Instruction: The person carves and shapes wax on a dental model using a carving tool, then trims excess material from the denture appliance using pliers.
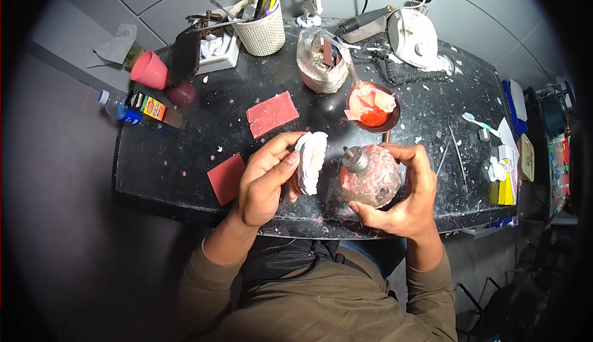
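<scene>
My left hand (267, 184) has its fingers and thumb closed on a white plaster cast (312, 163), held upright on edge just above the bench. Around a round glass spirit lamp (377, 184) with a metal wick holder, my right hand (411, 191) is wrapped from the right side. Pink smears cover the lamp's glass. Beyond the lamp, a small pan (394, 120) contains pink wax pieces and melted red wax. One pink wax sheet (273, 115) lies behind my left hand; another wax sheet (227, 178) is partly beneath it.
At the back stand a pen cup (260, 33), a bag-lined jar (321, 64) of wax scraps and a white device (412, 36). A pink cup (149, 70) and water bottle (120, 106) are left. Metal tools (458, 157) and a toothbrush (480, 123) lie right.
</scene>
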Motion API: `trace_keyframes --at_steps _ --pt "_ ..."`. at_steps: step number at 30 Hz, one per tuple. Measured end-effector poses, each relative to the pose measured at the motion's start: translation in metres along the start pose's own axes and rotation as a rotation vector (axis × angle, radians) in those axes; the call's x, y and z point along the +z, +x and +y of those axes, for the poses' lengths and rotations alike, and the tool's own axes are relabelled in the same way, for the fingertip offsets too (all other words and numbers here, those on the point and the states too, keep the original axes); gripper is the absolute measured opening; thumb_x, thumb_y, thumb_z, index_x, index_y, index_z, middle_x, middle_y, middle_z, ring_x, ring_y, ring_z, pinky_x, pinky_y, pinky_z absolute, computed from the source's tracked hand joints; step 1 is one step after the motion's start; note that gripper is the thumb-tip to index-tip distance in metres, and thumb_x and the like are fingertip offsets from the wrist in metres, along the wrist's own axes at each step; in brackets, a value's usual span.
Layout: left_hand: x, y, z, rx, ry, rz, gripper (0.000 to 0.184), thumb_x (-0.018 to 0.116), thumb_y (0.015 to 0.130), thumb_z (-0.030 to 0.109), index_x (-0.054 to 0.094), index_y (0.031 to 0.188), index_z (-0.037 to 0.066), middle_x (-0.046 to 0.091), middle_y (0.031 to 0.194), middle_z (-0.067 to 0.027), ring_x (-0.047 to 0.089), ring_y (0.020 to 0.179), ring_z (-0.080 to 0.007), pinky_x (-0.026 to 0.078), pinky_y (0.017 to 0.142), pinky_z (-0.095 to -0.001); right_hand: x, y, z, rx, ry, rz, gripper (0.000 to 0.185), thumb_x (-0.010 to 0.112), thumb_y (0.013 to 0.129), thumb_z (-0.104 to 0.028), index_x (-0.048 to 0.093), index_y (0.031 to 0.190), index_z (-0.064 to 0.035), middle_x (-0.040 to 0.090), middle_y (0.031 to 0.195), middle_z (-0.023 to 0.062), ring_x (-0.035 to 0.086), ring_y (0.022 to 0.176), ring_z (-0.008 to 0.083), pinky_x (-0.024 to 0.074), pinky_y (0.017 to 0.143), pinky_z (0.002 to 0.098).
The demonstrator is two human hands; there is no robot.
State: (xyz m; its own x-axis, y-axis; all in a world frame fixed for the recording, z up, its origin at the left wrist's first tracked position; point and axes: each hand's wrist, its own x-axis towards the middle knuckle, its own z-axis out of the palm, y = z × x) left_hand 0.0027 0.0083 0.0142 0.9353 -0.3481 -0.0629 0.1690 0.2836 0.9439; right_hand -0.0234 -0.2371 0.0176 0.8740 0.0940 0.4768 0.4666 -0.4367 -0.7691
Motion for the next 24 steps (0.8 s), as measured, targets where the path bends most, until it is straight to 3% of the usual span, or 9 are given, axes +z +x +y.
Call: trace_keyframes --at_steps 24 --pt "-0.0006 0.0011 -0.0022 -0.019 -0.038 -0.025 0.044 0.046 0.105 0.024 0.050 0.135 -0.006 0.068 0.088 -0.0053 0.057 0.064 -0.0049 0.042 0.053 -0.0184 0.0017 -0.0034 -0.0046 -0.057 -0.011 -0.163 0.070 0.095 0.055 -0.023 0.058 0.109 0.0031 0.068 0.103 0.0166 0.070 0.091 0.0270 0.0553 0.082 0.0354"
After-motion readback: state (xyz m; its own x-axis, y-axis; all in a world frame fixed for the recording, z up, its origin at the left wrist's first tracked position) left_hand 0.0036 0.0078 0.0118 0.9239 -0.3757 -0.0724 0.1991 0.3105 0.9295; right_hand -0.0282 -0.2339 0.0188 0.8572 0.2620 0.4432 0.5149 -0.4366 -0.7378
